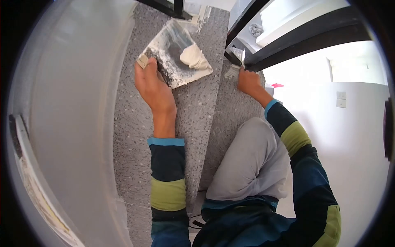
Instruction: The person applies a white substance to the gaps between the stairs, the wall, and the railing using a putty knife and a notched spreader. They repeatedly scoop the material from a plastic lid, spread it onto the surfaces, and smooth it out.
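Observation:
My left hand point(154, 86) is closed on the near left edge of a square, smeared board point(173, 57), with the thumb on top. A lump of off-white paste point(193, 57) lies on the board's right part. Farther right, my right hand point(249, 81) is closed round a small putty knife point(238, 54), whose handle is mostly hidden by the fingers. Its metal blade is beside the foot of a black metal frame point(259, 61). Pale paste point(233, 72) is smeared on the speckled grey step just below the blade.
Speckled grey stone steps point(193, 115) run up the middle, with a pale wall point(74, 103) on the left. Another black post point(178, 8) stands at the top, with white smears by its foot. A white wall with a switch plate point(341, 99) is at the right.

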A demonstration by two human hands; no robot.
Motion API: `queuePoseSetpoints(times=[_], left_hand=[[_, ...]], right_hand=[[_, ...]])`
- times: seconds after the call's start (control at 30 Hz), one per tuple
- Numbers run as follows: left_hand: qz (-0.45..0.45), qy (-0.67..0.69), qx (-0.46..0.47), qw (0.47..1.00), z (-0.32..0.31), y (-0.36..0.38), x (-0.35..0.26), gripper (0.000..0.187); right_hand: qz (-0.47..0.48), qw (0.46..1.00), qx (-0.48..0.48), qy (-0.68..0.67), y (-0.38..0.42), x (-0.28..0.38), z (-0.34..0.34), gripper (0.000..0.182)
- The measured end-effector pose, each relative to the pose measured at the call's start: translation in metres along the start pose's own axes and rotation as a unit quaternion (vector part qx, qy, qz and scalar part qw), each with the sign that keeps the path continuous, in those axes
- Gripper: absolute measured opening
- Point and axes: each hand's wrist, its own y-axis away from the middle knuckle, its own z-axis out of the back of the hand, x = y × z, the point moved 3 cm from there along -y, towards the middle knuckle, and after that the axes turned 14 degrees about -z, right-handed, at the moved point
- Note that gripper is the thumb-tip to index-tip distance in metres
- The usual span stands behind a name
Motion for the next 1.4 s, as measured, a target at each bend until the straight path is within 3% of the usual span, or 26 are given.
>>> queuePoseSetpoints(times=[0.2,0.27,0.4,0.43,0.47,0.5,0.53,0.6,0.67,0.8,0.87,0.9,1.0,1.03,1.13,1.17,1.4], left_hand=[[-0.002,0.006,-0.019,1.0,0.0,0.0,-0.002,0.01],[0.006,0.017,-0.016,1.0,-0.003,0.0,-0.003,0.01],[0.025,0.034,-0.002,0.999,0.001,-0.001,0.0,0.014],[0.02,0.035,0.0,0.999,0.001,-0.001,0.0,0.014],[0.082,0.08,0.025,0.993,-0.003,0.002,0.002,0.016],[0.14,0.124,0.05,0.981,-0.008,0.003,0.002,0.018],[0.127,0.123,0.054,0.983,-0.009,0.004,-0.001,0.018],[0.234,0.136,0.128,0.954,-0.015,0.012,0.0,0.022],[0.249,0.105,0.175,0.947,-0.017,0.015,0.004,0.028],[0.29,0.145,0.208,0.923,-0.031,0.025,0.0,0.025],[0.284,0.14,0.202,0.927,-0.033,0.024,-0.003,0.027],[0.287,0.166,0.174,0.927,-0.03,0.021,-0.002,0.027],[0.271,0.164,0.155,0.936,-0.02,0.015,-0.008,0.027],[0.25,0.13,0.18,0.942,-0.017,0.013,-0.005,0.028],[0.217,0.073,0.229,0.946,-0.018,0.015,0.003,0.027],[0.21,0.061,0.245,0.945,-0.021,0.017,0.004,0.026],[0.202,0.032,0.253,0.946,-0.023,0.019,0.005,0.024]], right_hand=[[0.017,0.999,0.024,0.04,0.001,0.0,-0.006,0.054],[0.047,0.997,0.011,0.065,0.005,0.003,-0.002,0.036],[0.014,1.0,-0.027,0.006,0.016,0.003,0.017,0.042],[0.049,0.997,-0.044,-0.051,0.024,0.003,0.025,0.045],[0.085,0.989,-0.062,-0.108,0.035,0.006,0.039,0.048],[0.114,0.974,-0.031,-0.195,0.046,0.005,0.056,0.053],[0.145,0.949,-0.002,-0.28,0.06,0.006,0.076,0.057],[0.24,0.827,-0.03,-0.508,0.091,0.001,0.102,0.064],[0.303,0.744,-0.031,-0.594,0.123,0.004,0.14,0.069],[0.346,0.796,-0.08,-0.49,0.141,0.008,0.171,0.068],[0.357,0.861,-0.171,-0.319,0.139,0.009,0.173,0.068],[0.347,0.887,-0.158,-0.261,0.139,0.004,0.179,0.06],[0.322,0.873,-0.161,-0.329,0.137,-0.006,0.178,0.05],[0.322,0.841,-0.191,-0.391,0.139,-0.003,0.186,0.043],[0.309,0.816,-0.158,-0.463,0.14,0.007,0.199,0.044],[0.301,0.843,-0.164,-0.415,0.136,0.006,0.2,0.042],[0.302,0.865,-0.141,-0.374,0.125,0.011,0.194,0.036]])
